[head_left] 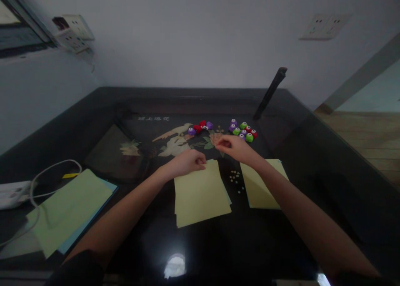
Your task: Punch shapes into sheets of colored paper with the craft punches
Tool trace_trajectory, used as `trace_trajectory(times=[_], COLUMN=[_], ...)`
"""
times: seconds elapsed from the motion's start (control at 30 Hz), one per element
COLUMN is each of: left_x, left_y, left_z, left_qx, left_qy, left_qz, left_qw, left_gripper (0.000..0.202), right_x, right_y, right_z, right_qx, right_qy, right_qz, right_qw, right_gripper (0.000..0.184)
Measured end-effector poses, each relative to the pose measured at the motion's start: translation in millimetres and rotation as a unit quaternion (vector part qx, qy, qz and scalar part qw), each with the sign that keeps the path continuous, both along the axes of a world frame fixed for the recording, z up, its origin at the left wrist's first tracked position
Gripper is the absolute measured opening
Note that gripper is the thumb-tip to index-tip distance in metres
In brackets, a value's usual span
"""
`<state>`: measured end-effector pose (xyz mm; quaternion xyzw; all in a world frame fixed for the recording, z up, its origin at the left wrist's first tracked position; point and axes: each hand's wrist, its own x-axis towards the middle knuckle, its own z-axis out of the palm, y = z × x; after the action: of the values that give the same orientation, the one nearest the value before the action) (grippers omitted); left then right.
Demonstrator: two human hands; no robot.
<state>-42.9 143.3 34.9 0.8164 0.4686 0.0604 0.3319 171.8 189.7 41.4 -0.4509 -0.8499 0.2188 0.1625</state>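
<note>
My left hand [189, 163] is closed, its fingers curled together at the top edge of a stack of pale yellow paper [201, 194]. Whatever lies between those fingers, if anything, is hidden. My right hand [237, 147] is raised over the table with thumb and fingertips pinched; what it holds, if anything, is too small to make out. Just beyond it sits a cluster of small purple, green and red pieces with eye-like dots [243, 132]. A smaller group of red and purple pieces [200, 127] lies farther left. Several tiny pale bits [234, 177] are scattered beside the paper.
A second yellow paper stack [265, 186] lies under my right forearm. Green and blue sheets [75, 207] rest at the left, near a white power strip [14, 194] and its cable. A dark upright bar [270, 93] stands at the back right of the glossy black table [212, 252].
</note>
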Motion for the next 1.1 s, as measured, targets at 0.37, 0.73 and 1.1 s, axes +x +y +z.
trace_trajectory(times=[0.37, 0.73, 1.1], left_x=[-4, 1, 7], left_y=[9, 7, -9], left_z=[1.8, 5.0, 33.6], left_qx=[-0.040, -0.049, -0.094], left_qy=[-0.004, -0.033, -0.049], left_qz=[-0.028, -0.035, -0.037], left_qw=[0.999, 0.998, 0.994], left_gripper=[0.017, 0.014, 0.027], right_x=[-106, -87, 52], right_y=[74, 53, -78], right_z=[-13.1, -12.9, 4.3], right_qx=[0.107, 0.041, -0.304], right_qy=[-0.073, 0.081, 0.479], right_qz=[0.024, 0.025, -0.064], right_qw=[0.991, 0.996, 0.821], right_gripper=[0.029, 0.018, 0.042])
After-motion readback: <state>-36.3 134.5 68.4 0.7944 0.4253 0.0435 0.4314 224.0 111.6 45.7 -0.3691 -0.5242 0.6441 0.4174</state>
